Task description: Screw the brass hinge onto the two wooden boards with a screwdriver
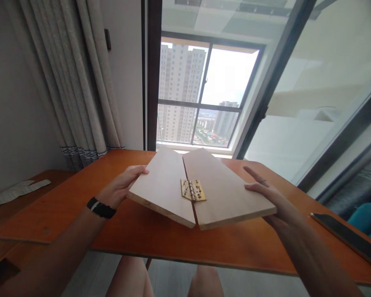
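Observation:
Two pale wooden boards lie side by side, joined by a brass hinge (pixel 193 190) with several screws in it. The left board (pixel 163 181) and the right board (pixel 218 177) both tilt down toward the seam, making a shallow V above the table. My left hand (pixel 125 183) grips the outer edge of the left board, thumb on top and fingers underneath. On the outer edge of the right board, my right hand (pixel 268 198) holds with its thumb on top; the index finger points outward and the other fingers are largely hidden below.
The orange-brown wooden table (pixel 117 231) extends beneath the boards. A dark flat object (pixel 348 237) lies at its right edge. A white strip (pixel 18 192) rests on a lower surface at left. Curtains (pixel 71 78) and a window (pixel 200 93) stand beyond.

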Action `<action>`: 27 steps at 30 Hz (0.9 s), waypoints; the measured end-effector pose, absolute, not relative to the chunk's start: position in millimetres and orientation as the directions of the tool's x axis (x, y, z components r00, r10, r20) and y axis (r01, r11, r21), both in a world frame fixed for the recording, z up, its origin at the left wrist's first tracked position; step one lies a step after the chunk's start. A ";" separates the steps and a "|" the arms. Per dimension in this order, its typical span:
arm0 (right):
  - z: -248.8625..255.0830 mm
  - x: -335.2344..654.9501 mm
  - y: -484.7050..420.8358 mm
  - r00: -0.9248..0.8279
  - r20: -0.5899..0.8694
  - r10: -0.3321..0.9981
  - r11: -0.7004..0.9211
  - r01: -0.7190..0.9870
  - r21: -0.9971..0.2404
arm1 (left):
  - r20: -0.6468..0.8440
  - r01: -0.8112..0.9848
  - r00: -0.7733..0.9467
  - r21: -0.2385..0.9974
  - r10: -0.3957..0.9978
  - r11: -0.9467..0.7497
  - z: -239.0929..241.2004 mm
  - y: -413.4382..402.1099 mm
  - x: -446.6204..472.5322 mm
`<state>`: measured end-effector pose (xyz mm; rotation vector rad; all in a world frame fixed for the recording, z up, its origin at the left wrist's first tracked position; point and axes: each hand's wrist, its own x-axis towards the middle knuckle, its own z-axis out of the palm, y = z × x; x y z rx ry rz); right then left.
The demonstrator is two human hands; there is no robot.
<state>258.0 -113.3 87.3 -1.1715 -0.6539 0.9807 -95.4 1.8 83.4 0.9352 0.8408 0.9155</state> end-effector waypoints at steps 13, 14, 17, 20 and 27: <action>167.7 232.9 -77.4 0.168 0.108 0.980 0.061 0.264 -0.963 | -0.202 -0.413 0.387 0.834 0.900 0.365 16.6 -39.8 -60.1; 178.7 233.4 -72.5 0.170 0.110 0.979 0.054 0.307 -0.950 | -0.207 -0.444 0.384 0.813 0.900 0.376 15.3 -43.1 -54.4; 208.9 232.4 -62.3 0.173 0.086 0.981 -0.001 0.450 -0.893 | -0.191 -0.547 0.353 0.752 0.916 0.368 13.4 -51.2 -38.4; 233.3 219.9 -58.5 0.138 0.044 0.989 -0.051 0.620 -0.783 | -0.190 -0.607 0.332 0.706 0.924 0.364 13.3 -56.2 -24.9; 256.5 167.5 -54.0 -0.012 -0.005 1.000 0.010 0.954 -0.299 | -0.287 -0.610 0.314 0.669 0.905 0.424 24.0 -67.1 -7.8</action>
